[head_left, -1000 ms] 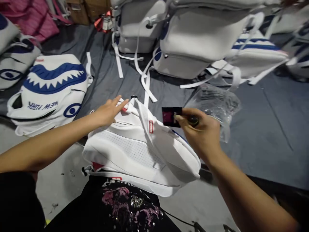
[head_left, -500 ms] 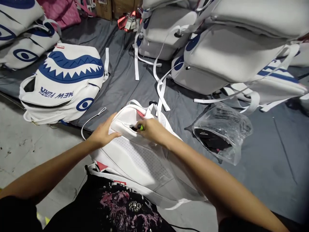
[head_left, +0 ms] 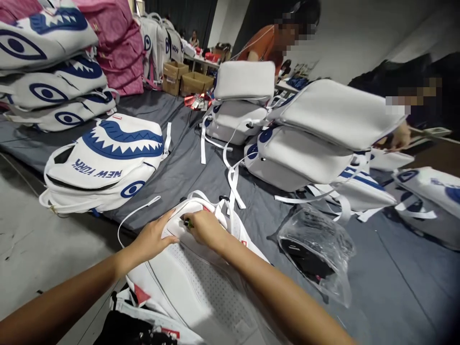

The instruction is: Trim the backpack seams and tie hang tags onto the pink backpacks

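A white backpack (head_left: 201, 282) lies in front of me, its dotted mesh back panel facing up. My left hand (head_left: 153, 243) grips the bag's upper left edge, with the thumb on the panel and the fingers along the side. My right hand (head_left: 205, 229) is closed around a small tool (head_left: 189, 223) with a green and black end, at the top of the panel. The tool's working end is hidden, so its kind does not show. A thin white cord (head_left: 134, 215) loops out beside my left hand.
Left stands a white backpack with blue shark teeth (head_left: 122, 148); behind it, stacked backpacks (head_left: 53, 91) and pink bags (head_left: 115, 43). White backpacks (head_left: 305, 148) are piled ahead. A clear plastic bag (head_left: 319, 249) with black contents lies right. Two people (head_left: 264, 50) are beyond the table.
The view has tipped upward, bringing the far room and two people into sight. My right hand has shifted left along the top of the panel with the tool. My left hand keeps its grip.
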`<state>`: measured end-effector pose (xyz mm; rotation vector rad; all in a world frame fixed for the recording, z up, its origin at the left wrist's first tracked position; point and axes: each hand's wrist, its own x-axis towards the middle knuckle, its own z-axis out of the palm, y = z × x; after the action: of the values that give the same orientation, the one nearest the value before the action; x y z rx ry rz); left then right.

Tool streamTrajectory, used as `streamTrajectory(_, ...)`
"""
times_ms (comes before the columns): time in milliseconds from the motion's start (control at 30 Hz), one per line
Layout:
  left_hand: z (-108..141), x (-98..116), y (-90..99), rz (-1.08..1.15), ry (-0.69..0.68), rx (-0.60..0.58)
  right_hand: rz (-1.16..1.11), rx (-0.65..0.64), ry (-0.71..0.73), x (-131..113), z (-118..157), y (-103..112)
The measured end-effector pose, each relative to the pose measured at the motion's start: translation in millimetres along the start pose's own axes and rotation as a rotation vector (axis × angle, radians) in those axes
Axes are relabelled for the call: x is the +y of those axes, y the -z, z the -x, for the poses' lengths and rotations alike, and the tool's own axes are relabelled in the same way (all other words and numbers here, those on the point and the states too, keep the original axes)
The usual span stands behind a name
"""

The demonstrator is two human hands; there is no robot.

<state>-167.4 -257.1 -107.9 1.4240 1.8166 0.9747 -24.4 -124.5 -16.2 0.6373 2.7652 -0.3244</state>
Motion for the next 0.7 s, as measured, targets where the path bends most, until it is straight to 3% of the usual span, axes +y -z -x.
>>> streamTrajectory(133, -2, 1, 1.8, 0.026, 0.047, 0.011, 0.091, -0.052, 0.052, 4, 4, 5)
streamTrajectory(267, -6, 7, 2.5, 0.025, 0.106, 0.018, 0.229, -0.192, -0.201, 21, 50, 7)
streamTrajectory(400, -3, 19, 4.9, 0.014, 0.075, -0.045, 0.249, -0.122, -0.388, 21, 102, 0)
streamTrajectory(467, 5, 31, 8.8, -0.015, 0.032, -0.044, 0.002, -0.127, -0.444, 12, 127, -10)
streamTrajectory(567, 24, 69, 23.0, -0.111, -0.148, -0.017, -0.71, -0.393, -0.468, -6, 160, -21)
streamTrajectory(633, 34, 112, 42.8, -0.191, -0.361, 0.008, -1.027, -0.482, -0.479, -20, 179, -15)
streamTrajectory(700, 35, 165, 72.7, -0.288, -0.561, 0.012, -1.124, -0.389, -0.485, -34, 194, 6)
